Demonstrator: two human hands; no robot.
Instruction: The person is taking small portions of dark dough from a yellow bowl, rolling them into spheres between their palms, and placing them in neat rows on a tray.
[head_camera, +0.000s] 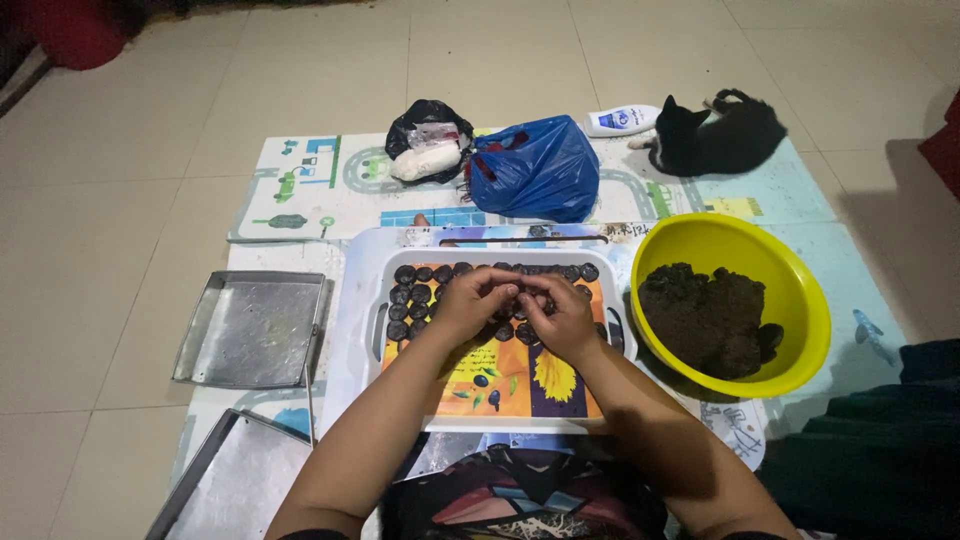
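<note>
Both hands meet over the middle of a white plastic tray (365, 300). The left hand (470, 300) and the right hand (565, 320) are curled toward each other, fingertips pressed together around a small dark lump of dough (522, 295); the lump is mostly hidden by the fingers, so its exact shape cannot be told. The tray has a colourful printed bottom, orange and yellow with dark patches, and a handle slot on its left side. Rows of small round dark dough pieces (420, 293) lie flat on the far half of the tray, side by side, running under and behind the hands; the near half of the tray bottom is bare. Just right of the tray stands a yellow plastic bowl (800, 290) holding a mass of dark brown dough (705, 315). Left of the tray lie two shallow metal baking pans (255, 330), one beyond the other. All rest on a printed play mat (300, 185) spread on a tiled floor. Beyond the tray sit a blue plastic bag (540, 165) and a black plastic bag (425, 115) with a white packet in it. Farther right lie a white bottle (620, 120) and a black-and-white cat (715, 135).
</note>
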